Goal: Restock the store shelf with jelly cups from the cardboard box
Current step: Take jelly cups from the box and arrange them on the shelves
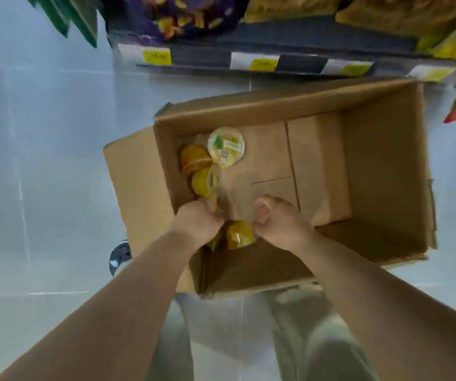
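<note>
An open cardboard box [380,160] stands on the floor below the shelf, mostly bare inside. Several jelly cups lie along its left wall: one upright with a white-green lid [226,146], an orange one [194,159] on its side, and a yellow one [202,182]. Both my hands reach into the near left corner. My left hand [198,222] is closed around a yellow cup whose lid edge shows above the fingers. My right hand [279,222] is closed at the side of another yellow jelly cup [239,234] lying between the hands.
The store shelf edge [276,59] with yellow price tags runs across the top, with snack bags [183,15] above it. The light tiled floor [42,160] spreads to the left. A round dark object [119,258] lies by the box's left flap. My legs are below.
</note>
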